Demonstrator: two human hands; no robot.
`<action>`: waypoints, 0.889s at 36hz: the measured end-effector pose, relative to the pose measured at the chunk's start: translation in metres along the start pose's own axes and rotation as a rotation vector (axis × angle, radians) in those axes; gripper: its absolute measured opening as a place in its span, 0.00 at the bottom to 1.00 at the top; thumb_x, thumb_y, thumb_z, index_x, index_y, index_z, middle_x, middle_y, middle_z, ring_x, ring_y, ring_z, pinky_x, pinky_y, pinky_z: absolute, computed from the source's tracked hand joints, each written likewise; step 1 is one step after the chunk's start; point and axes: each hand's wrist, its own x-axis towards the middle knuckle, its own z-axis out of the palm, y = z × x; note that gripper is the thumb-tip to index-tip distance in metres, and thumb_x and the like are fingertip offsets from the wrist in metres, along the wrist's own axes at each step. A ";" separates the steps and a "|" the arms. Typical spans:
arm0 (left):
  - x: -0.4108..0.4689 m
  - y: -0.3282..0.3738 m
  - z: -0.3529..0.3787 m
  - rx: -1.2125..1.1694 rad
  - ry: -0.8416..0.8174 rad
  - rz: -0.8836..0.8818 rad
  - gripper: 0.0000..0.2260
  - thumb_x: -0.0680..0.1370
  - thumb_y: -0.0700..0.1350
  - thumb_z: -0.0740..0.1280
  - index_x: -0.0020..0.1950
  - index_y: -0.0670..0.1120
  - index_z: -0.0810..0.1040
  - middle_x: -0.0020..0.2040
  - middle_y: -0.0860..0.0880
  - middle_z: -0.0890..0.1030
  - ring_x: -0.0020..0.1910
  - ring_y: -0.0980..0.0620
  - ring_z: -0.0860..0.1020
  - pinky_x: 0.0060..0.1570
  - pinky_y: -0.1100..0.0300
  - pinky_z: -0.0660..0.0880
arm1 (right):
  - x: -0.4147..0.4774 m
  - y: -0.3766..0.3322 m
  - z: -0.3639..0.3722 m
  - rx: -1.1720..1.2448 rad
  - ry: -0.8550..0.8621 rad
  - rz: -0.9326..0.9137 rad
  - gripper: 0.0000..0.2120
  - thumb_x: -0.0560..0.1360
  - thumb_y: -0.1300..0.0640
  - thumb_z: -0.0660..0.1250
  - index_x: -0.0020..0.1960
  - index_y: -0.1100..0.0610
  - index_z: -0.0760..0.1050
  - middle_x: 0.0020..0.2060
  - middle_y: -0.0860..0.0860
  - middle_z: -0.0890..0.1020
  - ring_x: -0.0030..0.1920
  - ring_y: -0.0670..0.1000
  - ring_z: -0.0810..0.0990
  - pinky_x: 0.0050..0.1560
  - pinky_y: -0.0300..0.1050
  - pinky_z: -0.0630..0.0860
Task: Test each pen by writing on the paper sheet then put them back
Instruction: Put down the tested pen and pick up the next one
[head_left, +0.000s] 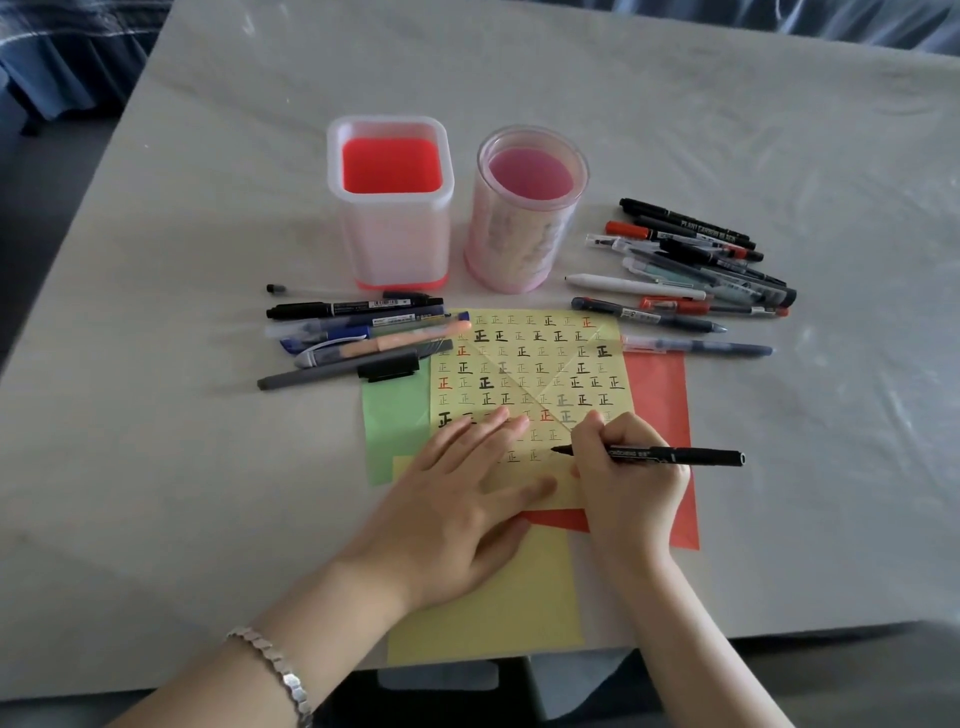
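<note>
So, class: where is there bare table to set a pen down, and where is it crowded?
Bare table: behind the square holder and round holder, left of the green paper, right of the red paper. Crowded: left pen pile, right pen pile.

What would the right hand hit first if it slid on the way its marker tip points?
Probably the left hand, flat on the yellow paper sheet just beyond the black marker tip.

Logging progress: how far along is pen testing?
Done: yellow sheet carries rows of test marks. In hand: right hand grips black marker, tip at the sheet; left hand presses it flat. Left: square holder and round holder look empty; pens lie in left pile and right pile.
</note>
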 end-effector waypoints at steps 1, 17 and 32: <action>0.000 0.000 0.000 0.000 0.001 0.000 0.14 0.79 0.53 0.57 0.62 0.57 0.76 0.71 0.44 0.67 0.73 0.44 0.61 0.70 0.48 0.56 | 0.000 0.000 0.000 -0.005 -0.005 -0.003 0.19 0.68 0.50 0.63 0.25 0.60 0.64 0.19 0.60 0.72 0.23 0.59 0.71 0.26 0.42 0.65; 0.000 0.000 -0.001 0.001 -0.004 -0.002 0.15 0.79 0.53 0.56 0.62 0.57 0.76 0.71 0.43 0.67 0.72 0.44 0.61 0.71 0.50 0.54 | 0.000 0.001 -0.001 -0.003 0.003 -0.026 0.19 0.66 0.50 0.60 0.24 0.63 0.63 0.19 0.61 0.70 0.26 0.57 0.68 0.26 0.35 0.62; 0.001 0.000 -0.001 -0.013 0.004 -0.003 0.15 0.78 0.53 0.57 0.62 0.56 0.76 0.71 0.43 0.68 0.72 0.45 0.61 0.71 0.50 0.54 | 0.000 -0.004 -0.003 0.022 -0.007 0.041 0.16 0.67 0.59 0.62 0.24 0.61 0.61 0.19 0.63 0.68 0.23 0.50 0.63 0.25 0.37 0.60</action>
